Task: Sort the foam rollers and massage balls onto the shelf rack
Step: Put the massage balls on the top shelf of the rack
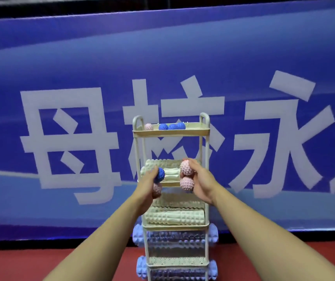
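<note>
My left hand [149,184] grips a blue ball [159,174] above a pink one [156,189]; my right hand [200,182] clutches two pink balls [187,167], stacked.

The tall cream multi-tier shelf rack [206,151] stands at centre, before the blue banner with large white characters [71,78] and on the red floor [41,264]. Four spiky massage balls [163,126] sit in its top tray, toward 12 o'clock. Cream ridged foam rollers [174,217] lie on the middle tiers; pale blue knobbed foam rollers [140,266] lie across the lowest tiers, at 6 o'clock.
</note>
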Action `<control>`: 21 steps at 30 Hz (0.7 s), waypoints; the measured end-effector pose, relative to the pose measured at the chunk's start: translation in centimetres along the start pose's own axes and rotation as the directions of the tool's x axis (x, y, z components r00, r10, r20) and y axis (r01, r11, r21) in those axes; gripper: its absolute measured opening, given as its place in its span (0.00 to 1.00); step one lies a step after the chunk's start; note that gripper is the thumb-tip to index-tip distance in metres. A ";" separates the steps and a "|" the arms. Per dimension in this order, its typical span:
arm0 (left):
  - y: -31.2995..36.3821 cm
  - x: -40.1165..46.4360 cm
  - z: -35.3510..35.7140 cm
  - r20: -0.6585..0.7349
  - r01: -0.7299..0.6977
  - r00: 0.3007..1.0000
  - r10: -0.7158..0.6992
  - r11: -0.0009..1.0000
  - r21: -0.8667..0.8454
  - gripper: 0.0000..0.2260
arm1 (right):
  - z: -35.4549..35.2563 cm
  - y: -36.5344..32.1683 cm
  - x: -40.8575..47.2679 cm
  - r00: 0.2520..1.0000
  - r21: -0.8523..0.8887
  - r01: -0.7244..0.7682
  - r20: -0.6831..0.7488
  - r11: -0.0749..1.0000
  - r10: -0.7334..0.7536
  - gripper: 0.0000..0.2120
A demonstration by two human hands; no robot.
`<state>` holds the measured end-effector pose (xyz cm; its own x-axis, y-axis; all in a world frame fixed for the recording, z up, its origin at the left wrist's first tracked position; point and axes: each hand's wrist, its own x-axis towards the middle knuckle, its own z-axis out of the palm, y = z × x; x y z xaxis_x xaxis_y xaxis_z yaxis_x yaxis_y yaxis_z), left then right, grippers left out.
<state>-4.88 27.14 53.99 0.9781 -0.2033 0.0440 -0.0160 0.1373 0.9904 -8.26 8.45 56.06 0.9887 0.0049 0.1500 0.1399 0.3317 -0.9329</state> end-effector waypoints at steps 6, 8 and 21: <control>7.5 3.7 1.7 0.014 -0.241 0.970 0.242 0.957 0.161 0.16 | 1.3 -7.8 4.4 0.985 -0.386 0.172 0.072 0.906 -0.156 0.12; 9.7 5.6 1.8 0.021 -0.315 0.947 0.320 0.915 0.252 0.18 | 1.9 -10.2 6.6 0.977 -0.501 0.214 0.093 0.839 -0.193 0.12; 17.5 20.2 1.4 0.115 -0.313 0.897 0.427 0.429 0.847 0.18 | 0.4 -14.3 21.8 0.994 -0.993 0.092 0.087 0.071 -0.073 0.19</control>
<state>14.30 24.04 72.38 0.8468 -0.2353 0.4770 -0.4885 -0.6989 0.5225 11.27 4.17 72.76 0.9673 0.0623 0.2457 0.1546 -0.9132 -0.3771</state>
